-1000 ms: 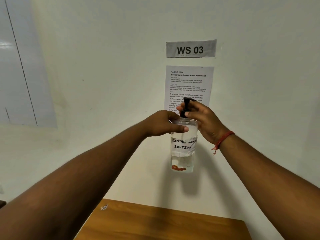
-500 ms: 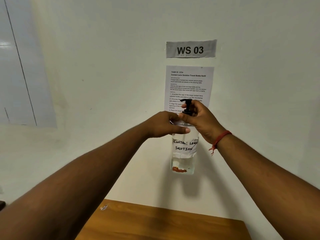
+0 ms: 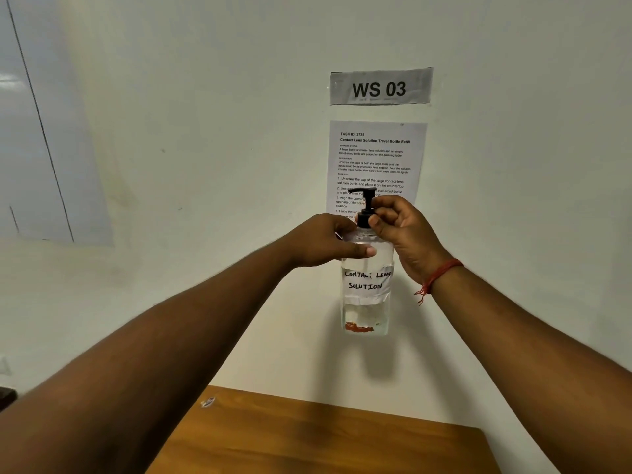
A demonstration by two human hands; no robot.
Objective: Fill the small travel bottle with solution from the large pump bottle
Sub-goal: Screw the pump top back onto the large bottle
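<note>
The pump bottle hangs in the air in front of the wall, well above the bench, upright, its long axis running straight down from both hands. The left hand wraps the clear shoulder from the left and carries it. The right hand sits just above and to the right, fingers pinching the black pump collar, with the nozzle rising above it. That collar likely has to unscrew about the upright axis. The travel bottle is not in view.
</note>
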